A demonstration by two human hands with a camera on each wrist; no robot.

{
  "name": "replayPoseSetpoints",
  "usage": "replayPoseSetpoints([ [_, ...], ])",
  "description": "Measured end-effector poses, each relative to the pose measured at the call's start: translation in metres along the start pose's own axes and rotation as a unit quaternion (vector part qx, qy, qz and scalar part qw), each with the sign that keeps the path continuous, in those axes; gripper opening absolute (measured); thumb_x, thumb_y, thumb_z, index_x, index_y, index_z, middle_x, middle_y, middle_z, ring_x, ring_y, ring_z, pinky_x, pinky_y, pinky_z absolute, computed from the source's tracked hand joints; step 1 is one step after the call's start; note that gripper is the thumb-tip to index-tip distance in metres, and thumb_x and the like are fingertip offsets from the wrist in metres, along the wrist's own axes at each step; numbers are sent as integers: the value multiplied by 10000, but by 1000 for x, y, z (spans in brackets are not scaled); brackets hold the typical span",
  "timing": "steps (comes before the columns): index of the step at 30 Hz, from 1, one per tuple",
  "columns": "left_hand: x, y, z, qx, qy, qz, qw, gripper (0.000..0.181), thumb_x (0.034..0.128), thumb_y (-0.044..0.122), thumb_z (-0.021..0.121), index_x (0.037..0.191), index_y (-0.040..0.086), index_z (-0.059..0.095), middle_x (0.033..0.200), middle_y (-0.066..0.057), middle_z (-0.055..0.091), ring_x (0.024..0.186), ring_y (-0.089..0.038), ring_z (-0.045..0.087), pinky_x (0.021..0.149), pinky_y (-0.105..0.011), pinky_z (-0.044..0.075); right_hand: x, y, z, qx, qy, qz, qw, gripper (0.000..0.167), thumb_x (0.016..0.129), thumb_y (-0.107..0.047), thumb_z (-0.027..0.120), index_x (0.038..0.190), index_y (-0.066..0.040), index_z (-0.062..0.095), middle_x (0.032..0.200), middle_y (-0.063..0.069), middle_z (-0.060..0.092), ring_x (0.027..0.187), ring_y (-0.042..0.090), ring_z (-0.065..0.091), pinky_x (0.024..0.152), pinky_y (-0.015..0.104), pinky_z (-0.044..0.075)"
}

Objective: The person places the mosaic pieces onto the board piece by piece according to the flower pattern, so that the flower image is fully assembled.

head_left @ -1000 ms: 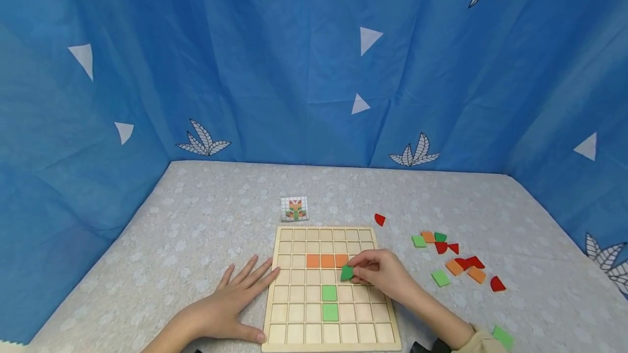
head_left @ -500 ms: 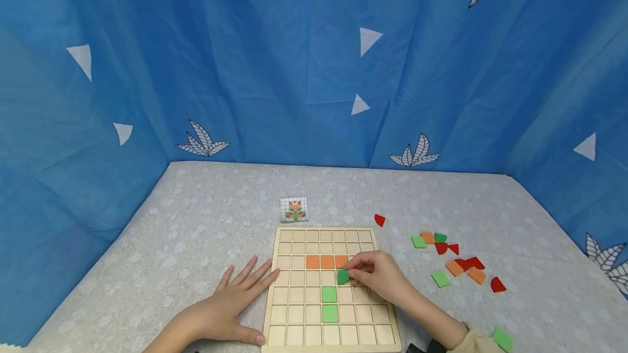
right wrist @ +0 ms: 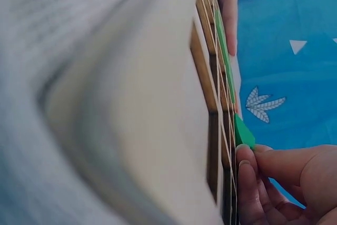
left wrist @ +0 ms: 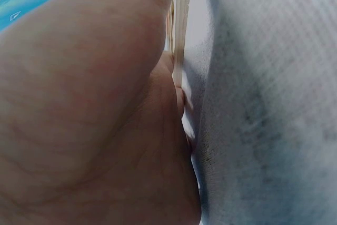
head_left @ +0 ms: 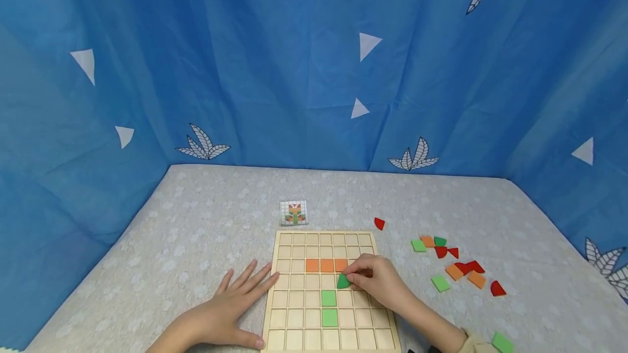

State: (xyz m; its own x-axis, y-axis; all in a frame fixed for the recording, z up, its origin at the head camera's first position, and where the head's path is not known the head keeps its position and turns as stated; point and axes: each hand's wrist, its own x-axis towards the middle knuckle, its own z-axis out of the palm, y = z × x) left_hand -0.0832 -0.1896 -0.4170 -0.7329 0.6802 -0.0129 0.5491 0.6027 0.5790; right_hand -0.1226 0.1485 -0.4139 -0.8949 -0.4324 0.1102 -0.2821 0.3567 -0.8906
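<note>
A wooden grid board (head_left: 296,319) lies on the table in front of me. In one of its rows sit several orange square tiles (head_left: 327,265), and lower down are two light green square tiles (head_left: 329,308). My right hand (head_left: 378,279) pinches a dark green quarter-round tile (head_left: 343,282) between thumb and finger, at the cell just below the right end of the orange row. In the right wrist view the green tile (right wrist: 243,132) stands tilted at the board's surface. Fingers spread, my left hand (head_left: 228,309) rests at the board's left edge, its fingertips touching the frame.
A small pattern card (head_left: 293,213) lies behind the board. One red piece (head_left: 379,223) is near the board's far right corner. Farther right lie loose red, orange and green pieces (head_left: 454,272), with a light green tile (head_left: 502,342) near the front. Blue cloth (head_left: 275,70) hangs behind the table.
My right hand has moved the dark green tile slightly left and lower, onto the cell beneath the orange row's right end. The left hand stays in place. The head view has tilted up slightly.
</note>
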Motion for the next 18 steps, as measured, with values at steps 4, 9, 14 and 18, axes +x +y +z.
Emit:
replayPoseSetpoints([
  [4,0,0,-1,-1,21,53,10000,1037,712,631,662,1511,166,192,1545,-118,89,1358,-443,-15,902,-739,-70,-1,-1,0,-191,-2,-70,9998,107,836,22,670,894,-43,730,835,29,608,686,121,623,620,259,535],
  [9,0,0,-1,-18,53,121,9999,1032,720,623,661,1510,151,195,1542,-130,93,1354,-452,-11,893,-746,-72,-1,-2,1,-828,42,-375,9959,129,841,-12,679,929,-82,743,853,-47,578,746,87,557,632,234,494],
  [14,1,0,-1,-89,17,71,9999,1028,721,618,666,1511,161,192,1546,-114,83,1360,-434,-27,904,-734,-80,-1,-3,2,-1039,-1,-475,9935,142,853,-27,671,965,-77,740,852,-60,543,730,81,516,610,231,462],
  [18,1,0,-1,-91,2,1,10000,1034,714,624,668,1510,162,196,1547,-103,83,1367,-413,-33,915,-725,-86,-1,-2,1,-992,-41,-436,9941,137,867,-40,659,973,-81,737,851,-41,573,714,72,524,606,231,472],
])
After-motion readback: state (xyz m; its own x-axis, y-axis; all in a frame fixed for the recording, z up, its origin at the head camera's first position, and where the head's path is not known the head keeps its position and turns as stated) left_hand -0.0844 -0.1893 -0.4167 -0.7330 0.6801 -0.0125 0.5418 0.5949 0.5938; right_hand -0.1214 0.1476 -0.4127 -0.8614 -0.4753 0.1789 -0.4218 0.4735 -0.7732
